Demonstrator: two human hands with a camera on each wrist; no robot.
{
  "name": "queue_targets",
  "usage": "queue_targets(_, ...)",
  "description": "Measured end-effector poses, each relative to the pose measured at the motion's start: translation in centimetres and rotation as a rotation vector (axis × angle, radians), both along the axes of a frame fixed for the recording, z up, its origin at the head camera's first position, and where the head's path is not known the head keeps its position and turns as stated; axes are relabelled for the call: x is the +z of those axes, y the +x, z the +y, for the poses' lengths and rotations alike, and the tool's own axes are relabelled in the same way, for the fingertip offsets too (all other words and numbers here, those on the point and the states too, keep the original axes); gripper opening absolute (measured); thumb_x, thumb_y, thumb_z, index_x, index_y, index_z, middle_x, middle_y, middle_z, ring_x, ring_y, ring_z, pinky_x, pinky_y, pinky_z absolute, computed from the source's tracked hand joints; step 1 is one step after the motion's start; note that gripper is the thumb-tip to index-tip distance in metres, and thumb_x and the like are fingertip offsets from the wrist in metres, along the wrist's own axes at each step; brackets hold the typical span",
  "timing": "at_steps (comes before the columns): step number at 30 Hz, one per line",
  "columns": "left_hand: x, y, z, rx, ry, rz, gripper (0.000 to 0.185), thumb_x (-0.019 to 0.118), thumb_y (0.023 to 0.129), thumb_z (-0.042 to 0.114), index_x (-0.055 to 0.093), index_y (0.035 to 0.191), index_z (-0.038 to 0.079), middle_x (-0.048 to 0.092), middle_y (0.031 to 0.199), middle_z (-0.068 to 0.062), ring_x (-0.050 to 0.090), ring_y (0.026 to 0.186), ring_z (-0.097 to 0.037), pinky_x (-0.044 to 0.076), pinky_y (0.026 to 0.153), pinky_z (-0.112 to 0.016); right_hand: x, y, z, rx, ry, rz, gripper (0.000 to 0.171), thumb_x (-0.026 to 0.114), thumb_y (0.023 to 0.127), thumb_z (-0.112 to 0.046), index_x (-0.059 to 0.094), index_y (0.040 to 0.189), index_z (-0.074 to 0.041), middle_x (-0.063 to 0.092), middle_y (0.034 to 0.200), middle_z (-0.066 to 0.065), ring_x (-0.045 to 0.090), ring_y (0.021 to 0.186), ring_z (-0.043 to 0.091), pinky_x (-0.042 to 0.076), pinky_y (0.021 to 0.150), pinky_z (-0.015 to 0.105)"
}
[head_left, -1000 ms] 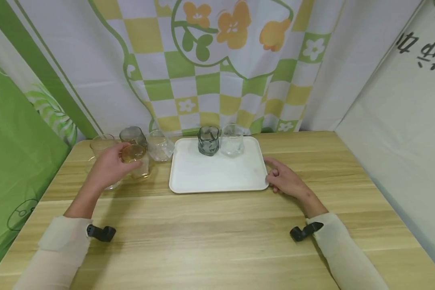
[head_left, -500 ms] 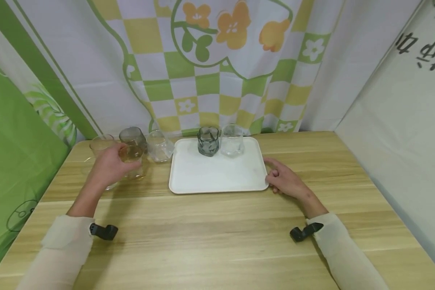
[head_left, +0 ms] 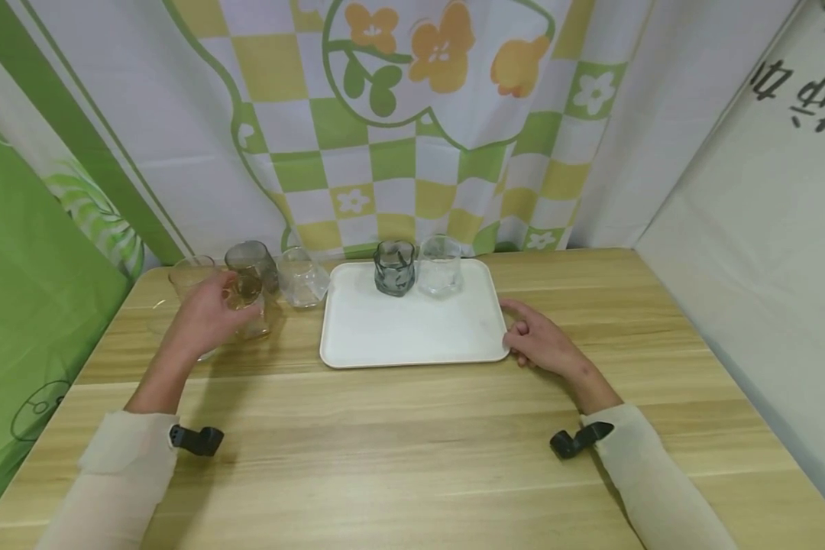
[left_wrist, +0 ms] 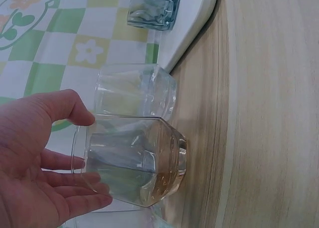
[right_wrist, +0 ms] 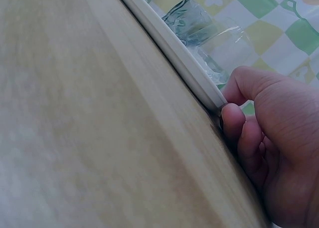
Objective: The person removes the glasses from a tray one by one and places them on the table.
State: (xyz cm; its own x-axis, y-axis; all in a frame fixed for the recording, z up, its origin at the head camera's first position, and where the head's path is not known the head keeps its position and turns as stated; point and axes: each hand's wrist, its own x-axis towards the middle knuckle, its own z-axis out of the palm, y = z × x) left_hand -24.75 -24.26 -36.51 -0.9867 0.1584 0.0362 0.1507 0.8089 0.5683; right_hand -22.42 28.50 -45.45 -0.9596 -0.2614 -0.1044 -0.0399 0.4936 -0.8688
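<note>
My left hand (head_left: 209,317) is cupped round a squat amber-tinted glass (head_left: 253,312) that stands on the wooden table left of the tray. In the left wrist view the thumb and fingers (left_wrist: 75,193) of that hand (left_wrist: 40,178) lie on either side of the amber glass (left_wrist: 134,168) near its rim. My right hand (head_left: 532,340) pinches the front right corner of the white tray (head_left: 412,336). In the right wrist view its thumb (right_wrist: 249,83) sits on the tray rim (right_wrist: 169,43) and the fingers curl beneath.
On the tray's far edge stand a dark grey glass (head_left: 394,267) and a clear glass (head_left: 441,265). Left of the tray stand a clear glass (head_left: 302,276), a grey glass (head_left: 250,260) and a pale glass (head_left: 191,273). A patterned curtain backs the table.
My left hand has shifted the amber glass slightly left and back on the table. The right hand and the tray have not moved.
</note>
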Motion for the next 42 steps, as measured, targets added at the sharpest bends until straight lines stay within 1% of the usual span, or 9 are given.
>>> queue_targets(17,-0.1,0.1,-0.1,-0.044,0.002,-0.001,0.08,0.067,0.097,0.024,0.026,0.151,-0.02,0.036,0.148,-0.043,0.044,0.129,-0.058,0.04,0.103,-0.068,-0.1,0.0,0.0,0.0,-0.02,-0.001,0.072,0.06,0.093,-0.002,0.032,0.16,-0.008,0.058,0.071,0.012,0.053,0.052,0.016,0.042,0.043,0.026)
queue_targets(20,-0.1,0.1,0.0,-0.049,0.006,0.037,0.078,0.068,0.096,0.021,0.028,0.152,-0.017,0.037,0.148,-0.041,0.042,0.131,-0.057,0.037,0.105,-0.068,0.0,0.1,0.0,-0.002,-0.02,-0.004,0.072,0.06,0.094,-0.002,0.032,0.16,-0.008,0.059,0.071,0.011,0.053,0.052,0.016,0.042,0.043,0.026)
queue_targets(22,-0.1,0.2,0.2,-0.051,0.009,0.069,0.077,0.069,0.095,0.019,0.031,0.152,-0.015,0.038,0.149,-0.04,0.042,0.132,-0.057,0.036,0.106,-0.068,0.6,0.3,-0.3,-0.004,-0.021,-0.015,0.071,0.059,0.094,-0.001,0.031,0.159,-0.005,0.059,0.071,0.013,0.053,0.052,0.017,0.042,0.043,0.026)
queue_targets(24,0.0,0.4,0.5,-0.046,0.008,0.102,0.074,0.069,0.095,0.02,0.034,0.153,-0.011,0.04,0.149,-0.038,0.044,0.129,-0.055,0.038,0.104,-0.069,0.6,0.3,-0.3,-0.005,-0.024,-0.015,0.071,0.059,0.094,-0.001,0.031,0.159,-0.004,0.059,0.071,0.013,0.053,0.052,0.017,0.042,0.043,0.026)
queue_targets(27,0.4,0.9,1.0,-0.034,-0.003,0.143,0.07,0.07,0.096,0.024,0.04,0.152,-0.005,0.041,0.148,-0.034,0.046,0.127,-0.053,0.039,0.101,-0.069,0.5,0.2,-0.3,-0.01,-0.017,-0.014,0.071,0.059,0.094,-0.002,0.032,0.159,-0.006,0.059,0.071,0.013,0.054,0.053,0.018,0.042,0.043,0.026)
queue_targets(29,0.7,1.3,1.6,-0.028,-0.007,0.179,0.065,0.07,0.097,0.027,0.045,0.149,-0.004,0.043,0.146,-0.033,0.046,0.126,-0.051,0.039,0.1,-0.069,-0.1,-0.1,0.0,-0.012,-0.012,-0.004,0.071,0.06,0.093,-0.004,0.033,0.159,-0.01,0.059,0.071,0.011,0.054,0.053,0.018,0.042,0.043,0.026)
queue_targets(34,1.3,1.8,3.4,-0.056,0.016,0.294,0.051,0.071,0.095,0.023,0.058,0.135,-0.006,0.05,0.141,-0.03,0.045,0.13,-0.05,0.037,0.104,-0.066,0.0,0.0,0.0,-0.012,-0.009,-0.006,0.071,0.06,0.093,-0.004,0.034,0.159,-0.009,0.058,0.071,0.01,0.054,0.054,0.017,0.042,0.043,0.026)
queue_targets(37,1.4,2.0,4.8,-0.102,0.042,0.307,0.045,0.07,0.095,0.021,0.061,0.132,-0.003,0.051,0.141,-0.027,0.046,0.131,-0.048,0.036,0.105,-0.065,0.1,0.0,0.0,-0.009,-0.013,-0.012,0.072,0.061,0.093,-0.003,0.033,0.159,-0.008,0.058,0.072,0.011,0.054,0.054,0.017,0.042,0.043,0.026)
queue_targets(42,1.1,1.6,7.0,-0.165,0.09,0.275,0.043,0.07,0.097,0.022,0.062,0.134,0.001,0.054,0.142,-0.023,0.047,0.133,-0.044,0.038,0.107,-0.062,0.1,0.0,0.0,-0.007,-0.021,-0.015,0.074,0.061,0.092,-0.002,0.032,0.16,-0.008,0.058,0.072,0.011,0.054,0.054,0.017,0.042,0.043,0.026)
